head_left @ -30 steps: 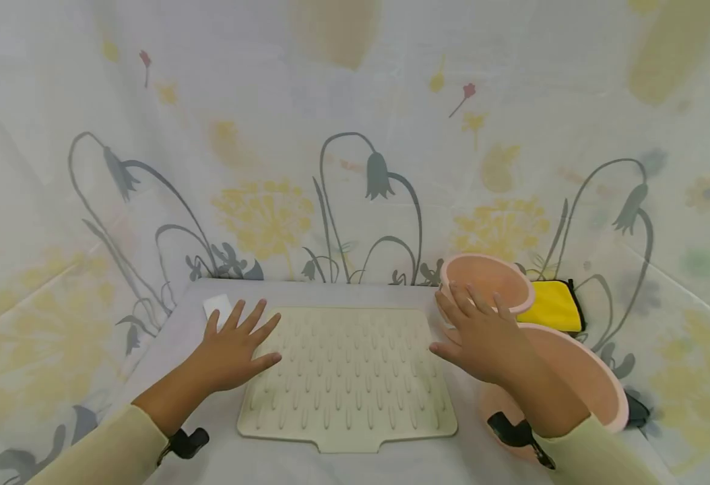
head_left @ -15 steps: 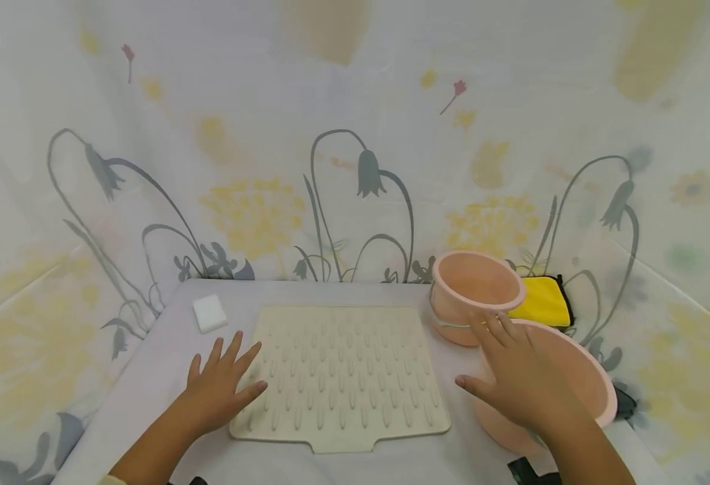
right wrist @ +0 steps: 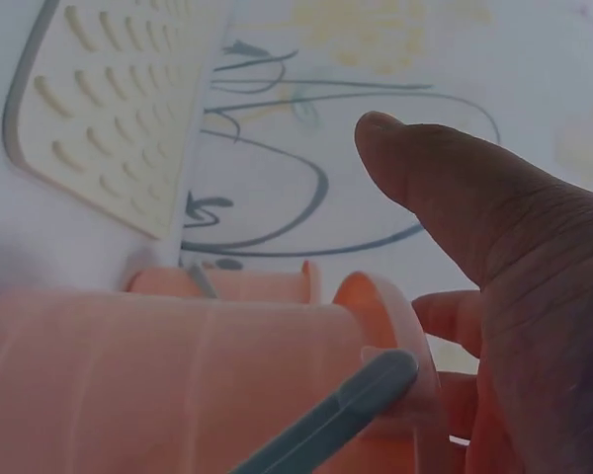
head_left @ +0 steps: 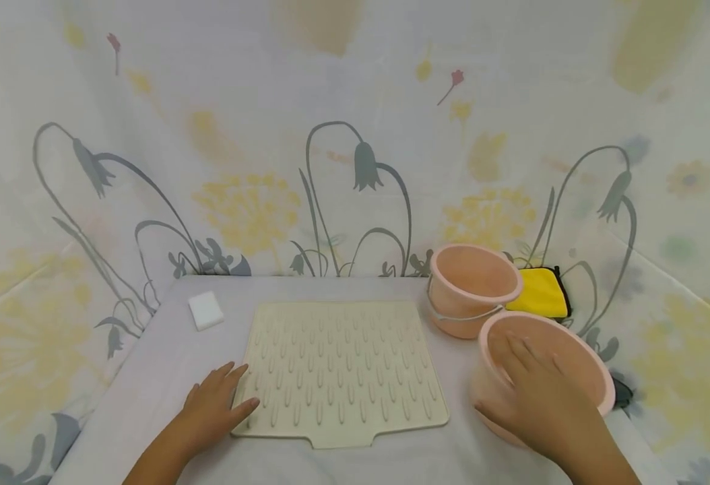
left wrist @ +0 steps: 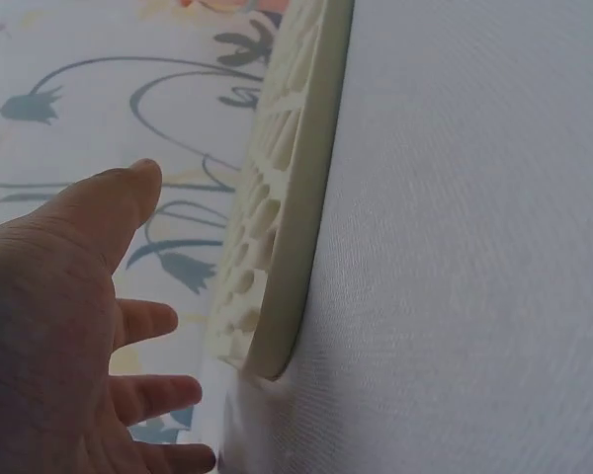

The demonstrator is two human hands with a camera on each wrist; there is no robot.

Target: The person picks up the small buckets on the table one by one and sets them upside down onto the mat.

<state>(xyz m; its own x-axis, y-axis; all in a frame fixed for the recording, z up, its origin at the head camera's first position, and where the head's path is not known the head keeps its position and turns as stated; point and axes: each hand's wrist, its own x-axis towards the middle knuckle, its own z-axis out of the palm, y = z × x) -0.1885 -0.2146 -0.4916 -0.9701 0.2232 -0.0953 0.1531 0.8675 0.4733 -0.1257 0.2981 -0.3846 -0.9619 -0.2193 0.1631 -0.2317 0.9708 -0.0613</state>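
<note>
Just left of the far left corner of the mat point(head_left: 343, 367): white pad point(head_left: 206, 310). Lies flat on the table point(head_left: 167, 364), perhaps set aside to leave the middle to the mat.

By the near part of the mat's left edge: left hand point(head_left: 209, 407). Holds nothing, thumb spread away from loosely bent fingers. Looks apart from the mat in the left wrist view.

In the centre, the mat itself: lies flat, raised ridges uppermost, tab toward the person, presumably turned this way to keep the tab nearest.

Right of the mat's far right corner: small bucket point(head_left: 461, 308). Stands upright, wire handle lowered, probably to keep the mouth unobstructed.

Farther right of the mat, past the small bucket: yellow pouch point(head_left: 535, 293) with dark edging, partly hidden.

Right of the mat's near half: large bucket point(right wrist: 128, 385), upright, apart from the mat.

Over its mouth and near wall: right hand point(head_left: 537, 397). Grips nothing, thumb well away from the fingers, fingers by the rim; cannot tell about contact. Well apart from the left hand, across the mat.

Farthest right of the mat: dark object point(head_left: 623, 394), too hidden to name.

No brand, label or writing readable anywhere.
</note>
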